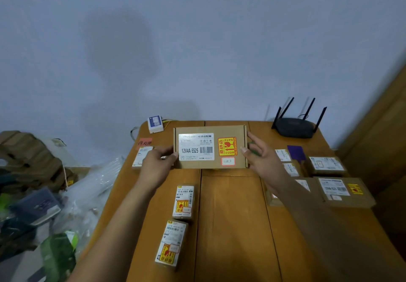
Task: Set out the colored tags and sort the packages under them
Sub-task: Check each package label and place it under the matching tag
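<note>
We hold the cardboard box (211, 147) between our two hands, left of the router (295, 126) and a little nearer to us than it. Our left hand (157, 164) grips the end farther from the router, thumb tip on the front face. Our right hand (262, 157) presses the end nearer the router, fingers spread and almost straight, thumb tip at the edge.

The box is flat, brown and wider than tall, its face turned to us. It carries a white label reading 12V4A-5525 with a barcode. Toward the router is a red and yellow sticker, with a small red-framed white sticker below it. The purple tag (296, 152) lies just in front of the router, and the pink tag (145, 143) lies well to its left.
</note>
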The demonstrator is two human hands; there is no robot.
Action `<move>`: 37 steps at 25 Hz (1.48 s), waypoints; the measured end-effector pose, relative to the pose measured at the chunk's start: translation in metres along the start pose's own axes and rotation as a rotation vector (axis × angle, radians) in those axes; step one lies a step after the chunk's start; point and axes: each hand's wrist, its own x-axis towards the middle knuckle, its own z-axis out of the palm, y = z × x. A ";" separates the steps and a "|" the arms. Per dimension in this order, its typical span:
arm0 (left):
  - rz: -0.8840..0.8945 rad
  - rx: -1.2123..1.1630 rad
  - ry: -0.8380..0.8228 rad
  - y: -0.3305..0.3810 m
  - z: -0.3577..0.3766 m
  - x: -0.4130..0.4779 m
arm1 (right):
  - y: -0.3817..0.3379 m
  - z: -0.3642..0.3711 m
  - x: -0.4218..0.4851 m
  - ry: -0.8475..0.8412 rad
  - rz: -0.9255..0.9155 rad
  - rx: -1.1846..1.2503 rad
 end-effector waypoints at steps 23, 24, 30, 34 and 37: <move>-0.451 0.392 -0.584 -0.178 0.135 0.173 | 0.227 0.046 0.145 0.147 0.639 -0.150; -0.462 0.380 -0.594 -0.182 0.137 0.177 | 0.230 0.047 0.151 0.155 0.649 -0.158; -0.505 0.274 -0.650 -0.196 0.141 0.179 | 0.241 0.045 0.165 0.126 0.673 -0.180; -0.458 0.200 -0.602 -0.203 0.125 0.169 | 0.236 0.045 0.153 0.190 0.602 -0.240; -0.483 0.150 -0.461 -0.213 0.103 0.159 | 0.227 0.054 0.129 0.296 0.427 -0.355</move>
